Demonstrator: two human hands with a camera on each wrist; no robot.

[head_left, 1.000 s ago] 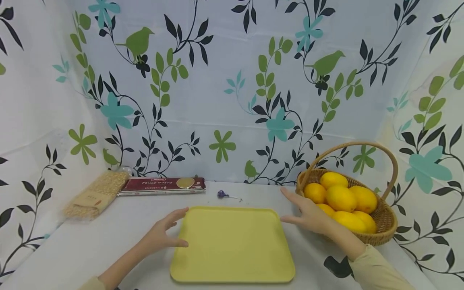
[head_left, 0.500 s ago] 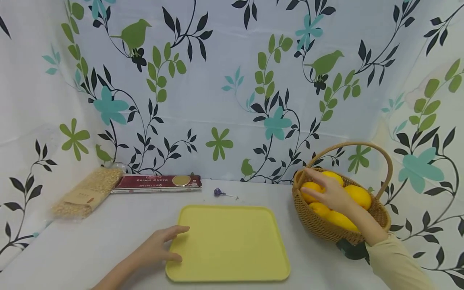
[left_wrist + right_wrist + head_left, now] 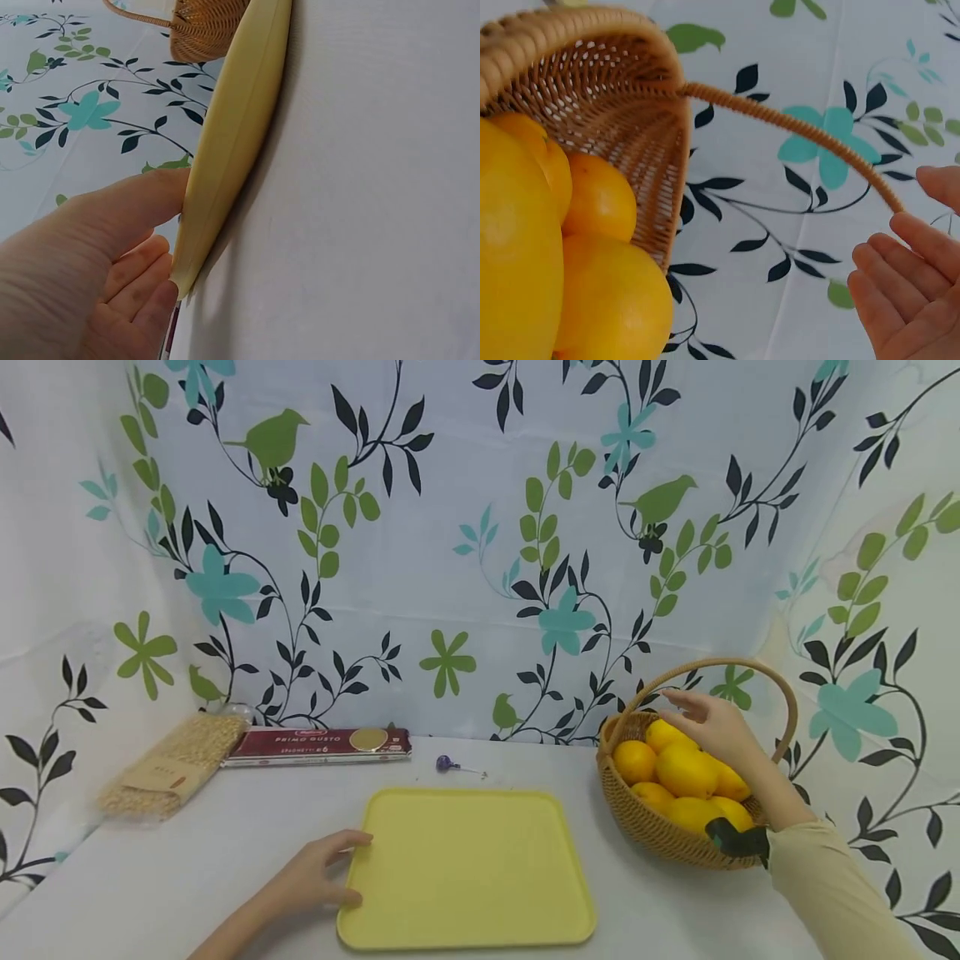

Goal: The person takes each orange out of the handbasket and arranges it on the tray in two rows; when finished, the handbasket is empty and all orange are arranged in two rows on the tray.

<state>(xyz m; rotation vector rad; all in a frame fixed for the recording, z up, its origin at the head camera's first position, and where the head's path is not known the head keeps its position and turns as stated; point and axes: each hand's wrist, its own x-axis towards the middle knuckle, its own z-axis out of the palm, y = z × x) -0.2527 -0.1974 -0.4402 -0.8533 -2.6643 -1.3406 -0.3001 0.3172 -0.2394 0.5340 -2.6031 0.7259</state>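
Observation:
A yellow tray (image 3: pixel 465 868) lies on the white table in the head view. My left hand (image 3: pixel 315 877) is at its left edge, thumb and fingers spread; in the left wrist view the fingertips touch the tray's side (image 3: pixel 232 135). To the right stands a wicker basket (image 3: pixel 637 822) with an arched handle (image 3: pixel 720 662). It holds several yellow, lemon-like fruits (image 3: pixel 686 770) and orange ones (image 3: pixel 634 762). Over the basket, inside the handle's arch, my right hand (image 3: pixel 720 731) hovers with fingers extended and nothing in it. The right wrist view shows its fingertips near the handle (image 3: pixel 802 124).
At the back left lie a clear bag of pale, grain-like food (image 3: pixel 176 768) and a dark red spaghetti packet (image 3: pixel 318 746). A purple lollipop (image 3: pixel 447 764) lies behind the tray. A patterned cloth (image 3: pixel 450 568) hangs at the back.
My right hand has moved from beside the tray to over the fruit, then up towards the basket's handle. My left hand has slid nearer along the tray's left edge.

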